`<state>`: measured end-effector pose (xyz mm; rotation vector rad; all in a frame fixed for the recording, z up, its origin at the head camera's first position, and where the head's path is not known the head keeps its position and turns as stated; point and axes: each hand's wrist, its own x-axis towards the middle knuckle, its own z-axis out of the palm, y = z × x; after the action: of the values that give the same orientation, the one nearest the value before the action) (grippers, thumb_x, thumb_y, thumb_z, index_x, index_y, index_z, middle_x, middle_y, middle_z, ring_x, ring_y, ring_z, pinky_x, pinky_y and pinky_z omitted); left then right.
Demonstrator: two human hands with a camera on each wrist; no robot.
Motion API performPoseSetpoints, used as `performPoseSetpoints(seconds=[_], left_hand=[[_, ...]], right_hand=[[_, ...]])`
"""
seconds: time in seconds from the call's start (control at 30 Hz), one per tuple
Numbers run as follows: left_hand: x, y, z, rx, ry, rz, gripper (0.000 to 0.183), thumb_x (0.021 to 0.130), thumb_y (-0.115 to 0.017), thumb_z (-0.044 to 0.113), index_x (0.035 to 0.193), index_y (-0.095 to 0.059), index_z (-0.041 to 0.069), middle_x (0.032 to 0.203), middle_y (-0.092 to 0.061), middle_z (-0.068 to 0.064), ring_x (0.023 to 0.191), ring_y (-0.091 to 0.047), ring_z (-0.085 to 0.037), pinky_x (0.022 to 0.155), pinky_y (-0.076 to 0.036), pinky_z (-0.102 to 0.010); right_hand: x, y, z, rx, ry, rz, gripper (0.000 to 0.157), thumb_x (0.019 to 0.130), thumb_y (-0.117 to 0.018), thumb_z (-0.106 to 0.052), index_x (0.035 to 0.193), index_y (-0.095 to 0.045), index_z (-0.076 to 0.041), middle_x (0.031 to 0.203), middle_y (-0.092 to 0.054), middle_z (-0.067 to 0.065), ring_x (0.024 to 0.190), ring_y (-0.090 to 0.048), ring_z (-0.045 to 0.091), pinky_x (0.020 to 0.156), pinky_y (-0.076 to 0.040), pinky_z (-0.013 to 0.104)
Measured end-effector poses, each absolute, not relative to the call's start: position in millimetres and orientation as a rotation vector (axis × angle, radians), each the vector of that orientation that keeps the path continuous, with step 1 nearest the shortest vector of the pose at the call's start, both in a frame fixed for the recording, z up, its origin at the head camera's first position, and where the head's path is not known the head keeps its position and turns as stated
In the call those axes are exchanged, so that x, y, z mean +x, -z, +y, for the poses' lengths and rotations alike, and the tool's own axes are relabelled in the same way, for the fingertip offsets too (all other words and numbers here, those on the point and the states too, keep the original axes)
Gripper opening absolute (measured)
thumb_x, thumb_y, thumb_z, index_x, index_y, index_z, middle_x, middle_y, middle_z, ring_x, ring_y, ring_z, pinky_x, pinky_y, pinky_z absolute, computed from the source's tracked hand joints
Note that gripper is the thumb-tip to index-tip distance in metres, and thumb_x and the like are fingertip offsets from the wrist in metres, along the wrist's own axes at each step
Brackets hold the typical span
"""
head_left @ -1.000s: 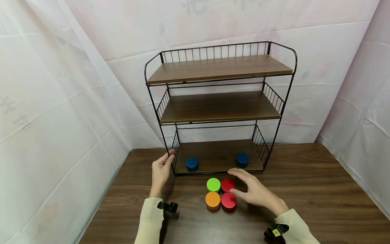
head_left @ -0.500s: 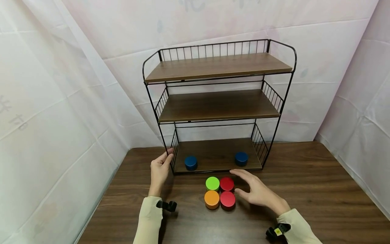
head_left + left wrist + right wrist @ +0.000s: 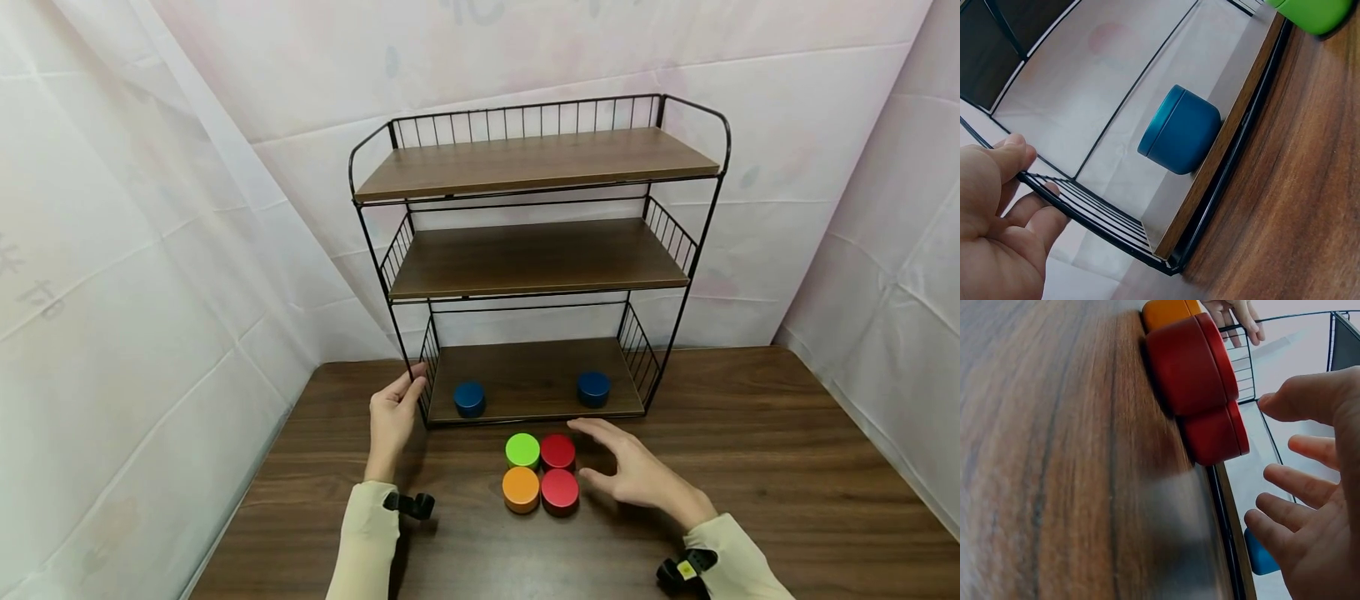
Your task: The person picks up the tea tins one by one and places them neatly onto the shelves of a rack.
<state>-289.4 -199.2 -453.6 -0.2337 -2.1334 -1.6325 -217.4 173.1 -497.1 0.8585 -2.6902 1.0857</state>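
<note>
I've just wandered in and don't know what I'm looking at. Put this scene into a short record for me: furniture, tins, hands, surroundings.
Rack: black wire rack, three wooden shelves, standing on a wooden table
On bottom shelf: left blue tin and right blue tin, set apart
On table, before rack: green tin, orange tin, rear red tin, front red tin, clustered two by two
Left hand: gripping the rack's left side
Right hand: beside the red tins, holding nothing
Backdrop: pale cloth

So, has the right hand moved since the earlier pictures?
Yes, a little: against the shelf in the head view, the right hand has shifted to the right.
</note>
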Motion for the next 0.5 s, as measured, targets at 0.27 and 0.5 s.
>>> performPoseSetpoints(seconds=[0.27, 0.5], left_hand=[[-290.7, 455.8, -201.5, -0.237, 1.666, -2.123, 0.027, 0.094, -0.064, 0.014, 0.119, -0.070, 0.005, 0.116, -0.069, -0.013, 0.112, -0.063, -0.020, 0.084, -0.049, -0.013], [-290.3, 456.5, -200.5, -0.248, 1.600, -2.143, 0.027, 0.094, -0.063, 0.014, 0.119, -0.069, 0.005, 0.116, -0.069, -0.016, 0.087, -0.066, -0.001, 0.074, -0.048, -0.011]], right_hand=[[-222.5, 502.5, 174.4, 0.883, -1.109, -2.668, 0.067, 0.081, -0.077, -0.014, 0.142, -0.049, -0.014, 0.142, -0.049, -0.003, 0.127, -0.050, 0.018, 0.098, -0.048, 0.042], [-226.8, 511.1, 173.1, 0.899, -1.100, -2.688, 0.068, 0.081, -0.078, -0.014, 0.142, -0.048, -0.014, 0.142, -0.048, -0.003, 0.127, -0.050, 0.018, 0.098, -0.048, 0.040]])
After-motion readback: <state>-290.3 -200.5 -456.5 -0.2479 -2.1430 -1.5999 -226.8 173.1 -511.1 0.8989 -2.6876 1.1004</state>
